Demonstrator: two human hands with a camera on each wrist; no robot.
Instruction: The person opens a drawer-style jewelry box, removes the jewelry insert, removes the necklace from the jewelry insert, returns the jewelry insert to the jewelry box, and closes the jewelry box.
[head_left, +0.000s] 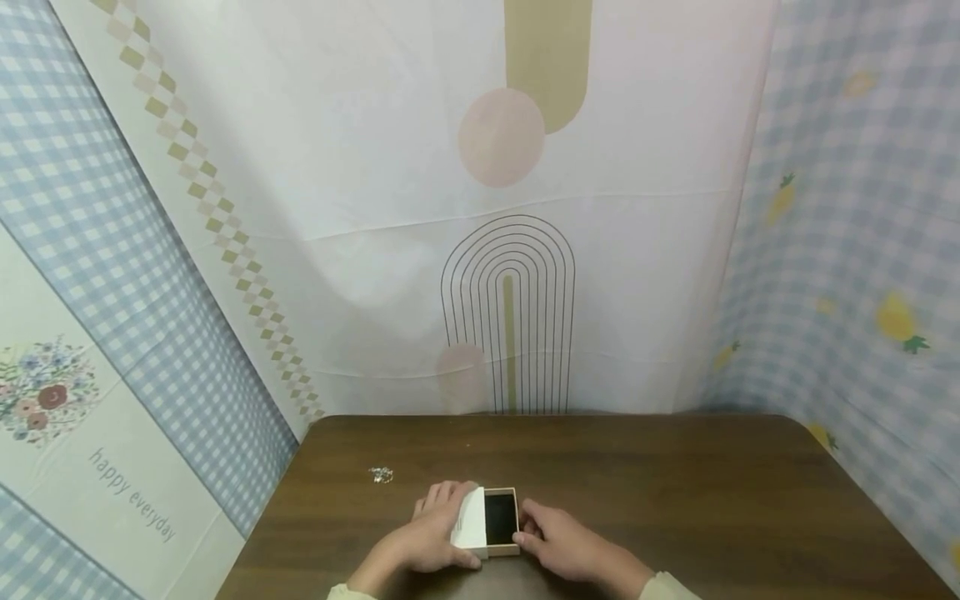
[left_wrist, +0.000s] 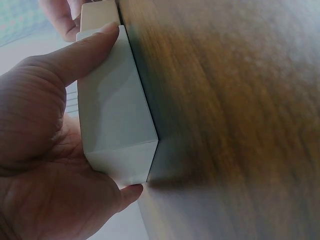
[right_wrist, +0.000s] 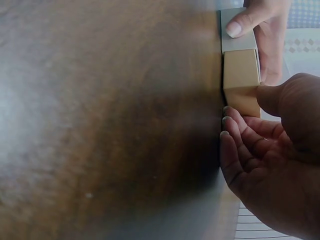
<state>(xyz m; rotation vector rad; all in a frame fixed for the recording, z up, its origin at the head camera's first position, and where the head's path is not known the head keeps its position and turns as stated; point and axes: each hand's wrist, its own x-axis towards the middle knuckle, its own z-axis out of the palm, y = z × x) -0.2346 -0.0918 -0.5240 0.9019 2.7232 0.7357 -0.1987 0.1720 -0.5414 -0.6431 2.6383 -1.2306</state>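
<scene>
A small drawer-style box lies on the table, its white sleeve (head_left: 470, 523) at the left and its tan inner tray (right_wrist: 241, 70) sticking out to the right. The tray's inside, a black lining (head_left: 501, 518), faces up. My left hand (head_left: 435, 529) grips the sleeve, with the thumb along its near side (left_wrist: 112, 95) and the other fingers beyond it. At the tray's outer end is my right hand (head_left: 558, 542). Its thumb lies at the tray's rim, and its curled fingers are beside the end wall.
A little pile of small shiny pieces (head_left: 381, 475) lies on the brown wooden table (head_left: 675, 475), behind and left of the box. A patterned white cloth (head_left: 375, 317) hangs along the table's back edge, with blue checked cloths (head_left: 840, 250) at both sides.
</scene>
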